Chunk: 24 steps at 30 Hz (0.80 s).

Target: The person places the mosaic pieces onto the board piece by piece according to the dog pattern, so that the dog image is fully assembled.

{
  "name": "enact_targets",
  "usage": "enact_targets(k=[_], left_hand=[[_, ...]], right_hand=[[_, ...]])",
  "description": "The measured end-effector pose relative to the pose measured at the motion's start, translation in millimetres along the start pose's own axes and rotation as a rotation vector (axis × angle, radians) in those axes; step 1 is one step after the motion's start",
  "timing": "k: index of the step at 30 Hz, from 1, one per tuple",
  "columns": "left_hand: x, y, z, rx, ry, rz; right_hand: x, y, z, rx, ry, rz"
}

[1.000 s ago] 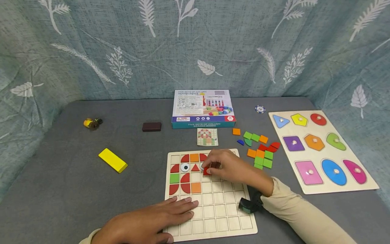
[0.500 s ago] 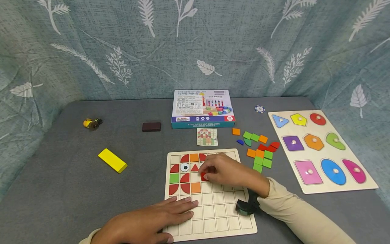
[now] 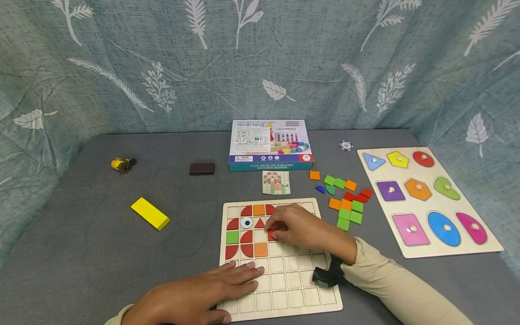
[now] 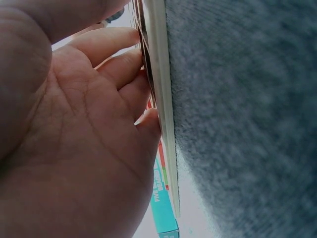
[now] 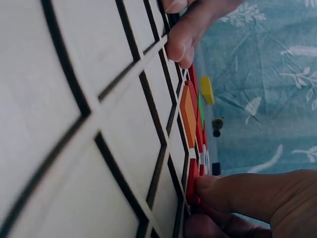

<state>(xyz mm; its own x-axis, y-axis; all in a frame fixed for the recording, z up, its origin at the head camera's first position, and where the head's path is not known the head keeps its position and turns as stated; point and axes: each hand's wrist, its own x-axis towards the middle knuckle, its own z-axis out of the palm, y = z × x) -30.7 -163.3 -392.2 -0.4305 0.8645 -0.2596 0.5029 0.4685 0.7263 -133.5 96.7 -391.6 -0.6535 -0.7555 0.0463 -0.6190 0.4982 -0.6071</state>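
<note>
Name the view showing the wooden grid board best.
The head view: most of the grid board shows from above, despite the left hand and right hand. The left wrist view shows mainly its edge; the right wrist, a partial, slanted close-up.

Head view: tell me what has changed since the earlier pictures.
The right hand has moved the red piece toward the person and slightly left, to the third row from the far edge of the grid board. It still pinches the piece; nothing was let go. The left hand stays resting on the board; the loose pieces lie unmoved.
</note>
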Motion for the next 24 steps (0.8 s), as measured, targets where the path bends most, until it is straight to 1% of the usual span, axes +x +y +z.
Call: enact_targets(k=[4, 8, 14, 17, 20, 24], left_hand=[[0.0, -0.1, -0.2, -0.004, -0.001, 0.000], [0.9, 0.6, -0.3, 0.000, -0.002, -0.010], [0.2, 1.9, -0.9, 0.000, -0.007, -0.018], [-0.7, 2.2, -1.2, 0.012, -0.010, -0.014], [-0.5, 2.7, -2.0, 0.019, -0.023, -0.023], [1.2, 3.7, -2.6, -0.004, -0.037, -0.066]], right_hand=[[-0.4, 0.3, 0.3, 0.000, 0.004, -0.010], [-3.5, 2.2, -1.9, 0.004, 0.014, 0.008], [-12.4, 12.1, -11.8, 0.035, 0.055, 0.030], [-18.3, 18.8, -18.5, 0.046, 0.086, 0.050], [-24.9, 26.4, -25.5, 0.035, 0.115, 0.082], [-35.1, 36.4, -35.1, -0.002, 0.150, 0.131]])
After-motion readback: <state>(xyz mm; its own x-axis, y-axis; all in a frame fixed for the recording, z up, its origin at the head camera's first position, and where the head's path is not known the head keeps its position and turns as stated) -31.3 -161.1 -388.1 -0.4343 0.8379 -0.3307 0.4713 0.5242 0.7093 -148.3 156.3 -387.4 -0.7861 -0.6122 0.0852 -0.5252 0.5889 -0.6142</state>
